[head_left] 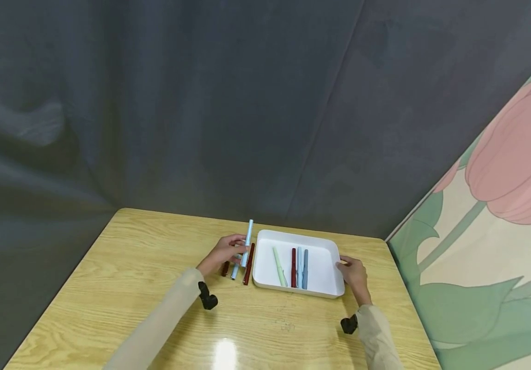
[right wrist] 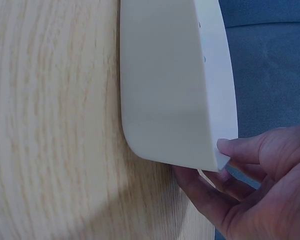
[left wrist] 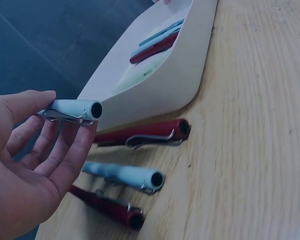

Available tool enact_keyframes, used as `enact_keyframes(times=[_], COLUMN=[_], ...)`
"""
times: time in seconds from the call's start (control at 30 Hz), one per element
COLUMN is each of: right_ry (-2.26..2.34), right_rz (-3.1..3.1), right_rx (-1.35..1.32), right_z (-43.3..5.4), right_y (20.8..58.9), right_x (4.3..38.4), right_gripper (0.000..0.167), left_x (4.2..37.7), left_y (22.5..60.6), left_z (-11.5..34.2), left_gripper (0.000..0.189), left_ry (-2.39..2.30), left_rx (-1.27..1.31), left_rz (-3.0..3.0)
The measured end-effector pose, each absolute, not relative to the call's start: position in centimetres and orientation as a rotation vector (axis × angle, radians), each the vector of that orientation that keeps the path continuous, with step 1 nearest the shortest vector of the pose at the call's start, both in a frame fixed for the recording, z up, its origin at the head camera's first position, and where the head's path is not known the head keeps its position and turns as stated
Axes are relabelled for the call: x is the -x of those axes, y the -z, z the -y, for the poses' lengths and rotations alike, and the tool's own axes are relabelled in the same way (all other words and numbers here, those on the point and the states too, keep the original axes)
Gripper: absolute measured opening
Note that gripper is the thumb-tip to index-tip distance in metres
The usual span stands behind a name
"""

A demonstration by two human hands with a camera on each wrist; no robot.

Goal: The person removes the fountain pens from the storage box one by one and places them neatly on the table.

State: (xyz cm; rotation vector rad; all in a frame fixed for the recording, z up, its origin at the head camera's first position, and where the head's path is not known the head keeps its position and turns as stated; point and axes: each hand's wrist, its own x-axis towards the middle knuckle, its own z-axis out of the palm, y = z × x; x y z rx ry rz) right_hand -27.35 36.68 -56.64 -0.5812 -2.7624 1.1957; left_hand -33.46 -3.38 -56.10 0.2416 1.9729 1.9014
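Between thumb and fingers my left hand (head_left: pixel 223 253) pinches a light blue pen (head_left: pixel 247 243), raised just left of the white tray (head_left: pixel 265 285). In the left wrist view its metal clip and dark round end face the camera. Below that hand on the table lie a red pen (left wrist: pixel 155 133), another light blue pen (left wrist: pixel 127 175) and a second red pen (left wrist: pixel 107 206), roughly side by side. My right hand (head_left: pixel 354 275) grips the tray's right wall, thumb over the rim and fingers outside. Inside the tray are a green pen (head_left: pixel 280 267), a red pen (head_left: pixel 294 267), a light blue pen (head_left: pixel 300 268) and a grey-blue pen (head_left: pixel 305 269).
The wooden table (head_left: pixel 154 257) ends at a dark curtain (head_left: pixel 228 113) behind the tray. On the right stands a panel with a painted tulip (head_left: pixel 515 154). Black wrist cameras sit on both sleeves.
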Motion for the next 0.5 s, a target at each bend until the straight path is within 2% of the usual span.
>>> enact_keyframes(times=[0.5], right_ry=[-1.207], right_rz=[2.760], right_rx=[0.597], right_z=[-36.9], right_y=[56.0], right_x=[27.2], right_gripper=[0.037], left_x=[33.7], left_y=[56.0], left_z=[5.9], left_gripper=[0.041], left_ry=[-1.899], left_rx=[-0.009], left_rz=[-2.140])
